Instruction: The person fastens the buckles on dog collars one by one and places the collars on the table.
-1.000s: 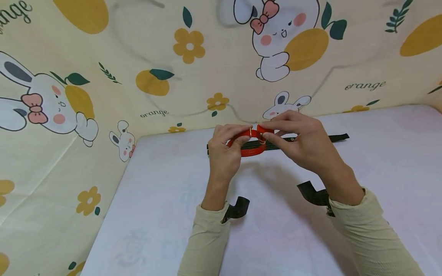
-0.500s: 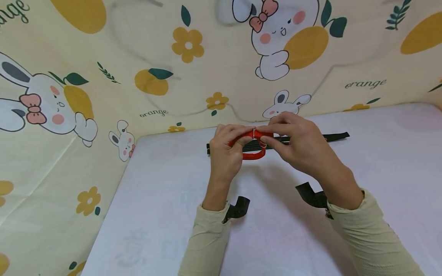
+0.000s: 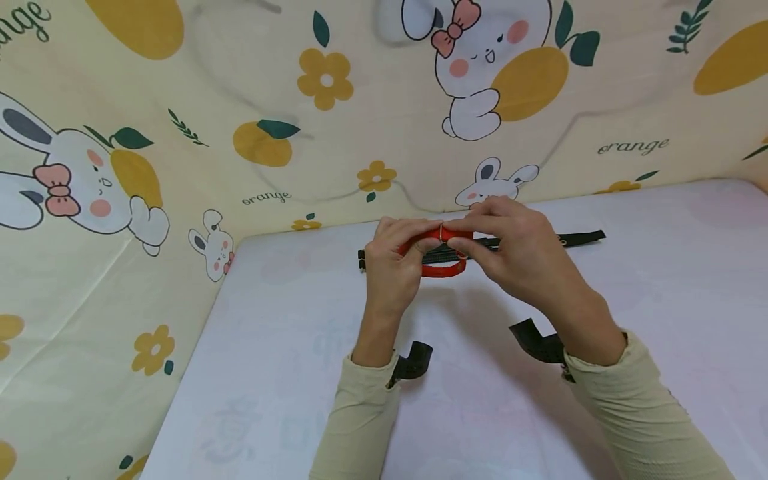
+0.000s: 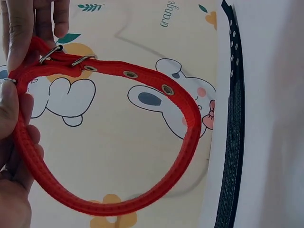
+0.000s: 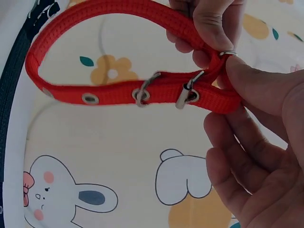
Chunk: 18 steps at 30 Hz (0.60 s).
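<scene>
A red collar is held in the air between both hands, looped and buckled. In the left wrist view the collar shows metal eyelets, a D-shaped ring and a buckle. My left hand pinches the strap on the left. My right hand pinches it on the right, fingertips close to the left ones. Between the fingertips sits a small metal keeper, seen in the right wrist view. In that view the buckle has its prong at an eyelet. The strap's end is partly hidden by fingers.
Behind the hands, a long black strap with metal eyelets lies across the white table near its back edge. A cloth printed with rabbits and oranges hangs behind and to the left.
My right hand has shifted left with its part of the collar, so the fingertips of both hands have come closer together. Over the last half second little has moved.
</scene>
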### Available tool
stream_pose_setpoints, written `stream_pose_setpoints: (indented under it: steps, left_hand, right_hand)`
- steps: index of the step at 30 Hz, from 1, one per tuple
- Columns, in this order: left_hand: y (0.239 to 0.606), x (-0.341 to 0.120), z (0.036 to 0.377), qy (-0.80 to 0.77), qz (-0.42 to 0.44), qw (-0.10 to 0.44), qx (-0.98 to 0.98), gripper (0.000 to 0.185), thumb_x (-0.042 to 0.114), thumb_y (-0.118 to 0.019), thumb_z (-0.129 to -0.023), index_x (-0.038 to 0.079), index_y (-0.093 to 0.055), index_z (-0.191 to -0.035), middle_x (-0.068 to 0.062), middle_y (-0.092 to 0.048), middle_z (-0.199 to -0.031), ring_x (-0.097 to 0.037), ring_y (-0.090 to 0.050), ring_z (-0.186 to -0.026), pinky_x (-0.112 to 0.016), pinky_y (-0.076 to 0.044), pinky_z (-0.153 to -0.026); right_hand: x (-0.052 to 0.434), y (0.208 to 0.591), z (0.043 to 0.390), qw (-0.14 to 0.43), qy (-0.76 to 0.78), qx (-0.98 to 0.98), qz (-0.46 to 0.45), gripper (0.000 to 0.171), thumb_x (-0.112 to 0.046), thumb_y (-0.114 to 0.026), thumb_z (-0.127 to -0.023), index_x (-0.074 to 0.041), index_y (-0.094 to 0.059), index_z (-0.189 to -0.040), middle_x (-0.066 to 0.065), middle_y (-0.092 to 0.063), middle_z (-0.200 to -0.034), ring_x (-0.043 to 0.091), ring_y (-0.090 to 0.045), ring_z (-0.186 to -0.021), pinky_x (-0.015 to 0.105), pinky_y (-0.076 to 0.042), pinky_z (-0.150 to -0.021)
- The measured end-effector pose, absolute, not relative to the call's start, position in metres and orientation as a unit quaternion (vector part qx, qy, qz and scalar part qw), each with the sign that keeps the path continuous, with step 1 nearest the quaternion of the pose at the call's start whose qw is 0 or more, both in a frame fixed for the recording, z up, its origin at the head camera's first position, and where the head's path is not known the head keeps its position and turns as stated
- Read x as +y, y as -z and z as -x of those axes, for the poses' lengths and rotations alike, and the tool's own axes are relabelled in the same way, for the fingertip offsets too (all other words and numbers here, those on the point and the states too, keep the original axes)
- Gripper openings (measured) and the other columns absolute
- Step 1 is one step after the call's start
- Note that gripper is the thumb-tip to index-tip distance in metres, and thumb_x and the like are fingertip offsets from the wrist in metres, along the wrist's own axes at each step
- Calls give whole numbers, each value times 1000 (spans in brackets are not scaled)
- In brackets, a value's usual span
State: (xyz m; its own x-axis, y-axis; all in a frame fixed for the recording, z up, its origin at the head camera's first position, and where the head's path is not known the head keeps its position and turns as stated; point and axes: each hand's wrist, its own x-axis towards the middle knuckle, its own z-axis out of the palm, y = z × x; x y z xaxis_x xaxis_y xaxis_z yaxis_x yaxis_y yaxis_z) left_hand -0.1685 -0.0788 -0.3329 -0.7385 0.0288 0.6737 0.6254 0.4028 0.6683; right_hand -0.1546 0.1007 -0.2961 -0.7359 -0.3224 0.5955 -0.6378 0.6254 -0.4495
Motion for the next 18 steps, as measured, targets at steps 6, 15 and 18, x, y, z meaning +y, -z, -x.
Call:
stream_pose_setpoints:
  steps: [6, 15, 18]
  left_hand:
    - [335, -79, 169, 495, 214, 286, -792, 22, 10, -77, -83, 2, -77, -103, -11, -77, -99, -21, -56, -90, -22, -53, -75]
    - [335, -81, 170, 511, 197, 260, -795, 26, 12, -76, -84, 2, -74, -108, -11, -75, -100, -21, -60, -96, -25, -56, -80]
    - [334, -82, 170, 555, 162, 238, -780, 26, 12, -76, -85, 3, -73, -109, -11, -73, -102, -21, -63, -96, -25, -54, -82]
  right_hand:
    - [99, 297, 156, 244, -343, -868, -263, 26, -9, -84, -79, -10, -78, -104, 9, -72, -95, 25, -65, -93, 40, -55, -72]
    - [97, 296, 159, 236, -354, -874, -236, 38, -14, -86, -77, -6, -74, -112, 12, -75, -106, 29, -64, -108, 48, -53, -89]
    - [98, 299, 162, 216, -346, -882, -235, 37, -18, -84, -79, -8, -74, -113, 10, -74, -108, 28, -63, -106, 47, -51, -87]
